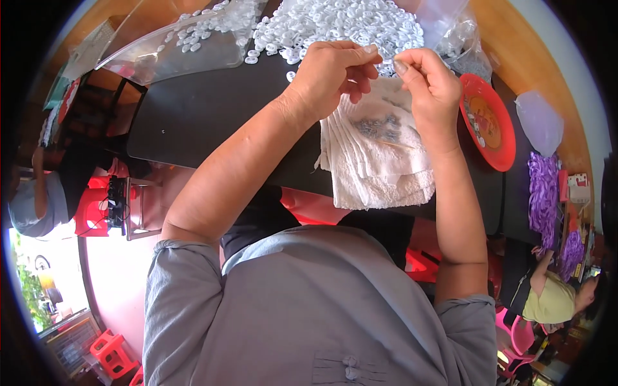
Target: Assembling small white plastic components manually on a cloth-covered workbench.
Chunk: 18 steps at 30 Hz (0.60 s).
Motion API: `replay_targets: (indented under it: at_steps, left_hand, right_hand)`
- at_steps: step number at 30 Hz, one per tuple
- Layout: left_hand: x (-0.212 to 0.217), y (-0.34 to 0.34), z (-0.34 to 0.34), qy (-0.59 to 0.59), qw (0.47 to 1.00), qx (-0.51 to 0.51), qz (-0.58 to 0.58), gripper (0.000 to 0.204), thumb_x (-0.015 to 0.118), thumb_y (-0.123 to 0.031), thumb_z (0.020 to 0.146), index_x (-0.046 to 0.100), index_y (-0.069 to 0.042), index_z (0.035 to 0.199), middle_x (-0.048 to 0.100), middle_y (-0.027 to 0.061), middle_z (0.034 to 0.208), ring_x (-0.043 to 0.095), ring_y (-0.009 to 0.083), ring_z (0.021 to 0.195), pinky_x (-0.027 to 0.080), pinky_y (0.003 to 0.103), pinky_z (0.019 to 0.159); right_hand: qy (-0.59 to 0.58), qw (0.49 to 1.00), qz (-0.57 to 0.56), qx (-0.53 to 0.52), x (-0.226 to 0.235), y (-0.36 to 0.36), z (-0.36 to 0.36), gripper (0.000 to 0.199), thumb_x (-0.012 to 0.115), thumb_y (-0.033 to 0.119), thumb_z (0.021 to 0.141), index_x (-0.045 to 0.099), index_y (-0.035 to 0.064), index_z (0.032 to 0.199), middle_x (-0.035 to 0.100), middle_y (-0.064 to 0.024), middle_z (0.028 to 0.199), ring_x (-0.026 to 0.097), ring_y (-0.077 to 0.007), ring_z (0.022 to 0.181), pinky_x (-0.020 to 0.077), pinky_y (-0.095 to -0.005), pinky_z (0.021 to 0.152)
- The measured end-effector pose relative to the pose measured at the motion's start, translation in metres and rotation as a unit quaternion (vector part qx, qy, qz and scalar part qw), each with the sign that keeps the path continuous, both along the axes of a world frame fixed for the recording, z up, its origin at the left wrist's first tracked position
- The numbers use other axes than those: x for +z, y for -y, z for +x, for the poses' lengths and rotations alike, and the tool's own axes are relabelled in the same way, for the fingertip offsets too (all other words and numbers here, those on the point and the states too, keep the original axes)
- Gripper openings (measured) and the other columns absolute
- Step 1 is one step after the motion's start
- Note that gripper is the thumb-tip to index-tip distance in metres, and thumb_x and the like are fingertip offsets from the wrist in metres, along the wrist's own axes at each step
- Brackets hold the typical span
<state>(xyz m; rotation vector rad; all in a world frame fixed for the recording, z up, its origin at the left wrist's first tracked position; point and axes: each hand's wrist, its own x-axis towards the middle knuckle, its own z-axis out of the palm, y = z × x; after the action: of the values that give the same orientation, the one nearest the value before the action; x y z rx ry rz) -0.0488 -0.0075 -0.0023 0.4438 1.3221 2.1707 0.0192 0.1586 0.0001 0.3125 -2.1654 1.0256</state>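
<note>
My left hand (335, 72) and my right hand (432, 87) are raised over the table, fingertips close together. Thumb and forefinger are pinched on each; whatever is between them is too small to make out. Just beyond lies a heap of small white oval plastic pieces (335, 26). Below my hands a folded white towel (386, 183) hangs over the table's near edge. On the towel rests a small pile of thin dark bits (380, 127), too fine to name. A red plate (505, 145) with a few pale pieces on it sits right of my right hand.
At the far left a transparent plastic bin (193, 71) holds more white pieces. Crumpled plastic bags (473, 48) lie at the far right of the black table (212, 116). Purple strips (544, 199) hang at the right. Other people (550, 299) sit at both sides, near red stools (112, 354).
</note>
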Motion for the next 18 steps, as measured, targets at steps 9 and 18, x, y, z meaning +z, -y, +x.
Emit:
replay_targets:
  at_steps: [9,18]
  left_hand:
    - [-0.0023,0.0006,-0.0068,-0.003,0.999,-0.049,0.007,0.015,0.064,-0.008,0.087,0.062,0.007,0.088,0.061,0.0113,0.071,0.057,0.0165,0.055,0.042,0.027,0.044]
    - [-0.0044,-0.0043,0.0023,-0.078,0.995,0.004,-0.066,0.014,0.061,-0.01,0.09,0.061,0.004,0.089,0.06,0.0066,0.072,0.055,0.0121,0.055,0.04,0.025,0.043]
  right_hand:
    - [-0.023,0.999,0.038,0.014,0.0024,0.0001,-0.0011,0.006,0.062,-0.004,0.084,0.063,-0.0011,0.09,0.061,0.0002,0.077,0.052,-0.0061,0.063,0.0425,-0.0206,0.058]
    - [0.012,0.999,0.035,0.005,0.0012,0.004,0.0015,0.007,0.061,-0.003,0.084,0.063,-0.0012,0.09,0.062,0.0002,0.076,0.054,-0.006,0.065,0.0436,-0.0207,0.058]
